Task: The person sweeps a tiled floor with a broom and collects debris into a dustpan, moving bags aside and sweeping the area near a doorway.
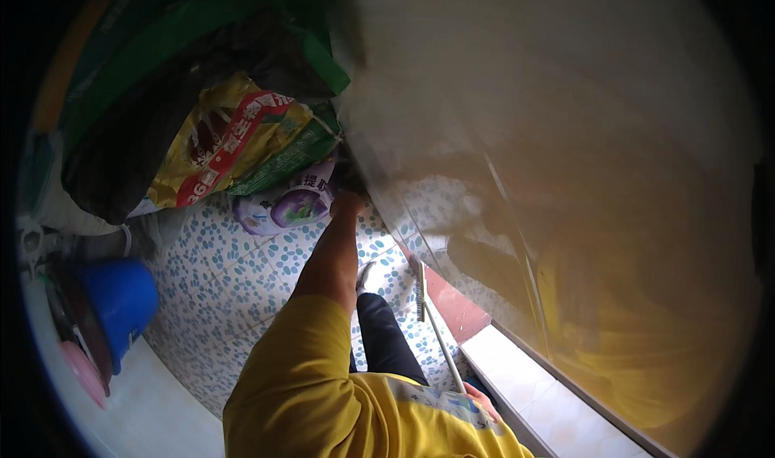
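My left hand (348,205) reaches down past a purple-and-white printed bag (303,206), close beside its edge and next to a dark gap at the wall. Its fingers are in shadow, so what it grips cannot be told. Low in the view, my right hand (481,399) is closed around the pale pole of a long-handled floor brush (422,291). The brush head, with dark bristles, is by a reddish ledge (451,306). Part of that hand is hidden by my yellow shirt.
Large yellow-and-green printed sacks (236,137) and a black bag (127,137) stand at the upper left. A blue bucket (121,306) and a pink basin (82,370) are at the left. A glossy, reflecting panel (575,215) rises on the right above a white tiled ledge (539,391). The floor (242,276) has a pebble pattern.
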The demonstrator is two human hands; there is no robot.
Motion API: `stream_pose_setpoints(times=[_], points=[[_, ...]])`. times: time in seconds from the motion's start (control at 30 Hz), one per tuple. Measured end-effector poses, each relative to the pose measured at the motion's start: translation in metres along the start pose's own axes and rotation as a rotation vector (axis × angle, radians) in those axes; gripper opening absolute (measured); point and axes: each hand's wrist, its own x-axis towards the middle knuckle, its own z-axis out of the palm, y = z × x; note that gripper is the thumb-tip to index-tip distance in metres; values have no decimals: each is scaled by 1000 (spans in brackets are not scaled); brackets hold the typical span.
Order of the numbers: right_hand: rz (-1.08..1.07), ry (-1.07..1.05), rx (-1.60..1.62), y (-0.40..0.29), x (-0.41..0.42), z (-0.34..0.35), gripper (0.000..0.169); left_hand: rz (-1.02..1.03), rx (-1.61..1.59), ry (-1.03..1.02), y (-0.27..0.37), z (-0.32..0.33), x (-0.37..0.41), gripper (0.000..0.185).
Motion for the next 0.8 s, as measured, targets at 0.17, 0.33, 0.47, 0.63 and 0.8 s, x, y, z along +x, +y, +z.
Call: stream_pose_setpoints(times=[0.17, 0.33, 0.47, 0.63, 0.8], points=[[78, 23, 152, 7, -4, 9, 46, 374, -415, 144, -9, -18, -3, 11], [107, -14, 252, 30, -24, 17, 54, 73, -818, -5, 23, -68, -110, 42], [18, -96, 447, 41, -79, 40, 50, 88, -805, -180, -4, -105, -157, 39], [2, -121, 453, 92, -101, 58, 47, 143, -762, -139, -28, -105, -241, 43], [-199, -241, 112, 136, -77, 52, 45, 337, -545, -68, -30, -99, -324, 34]])
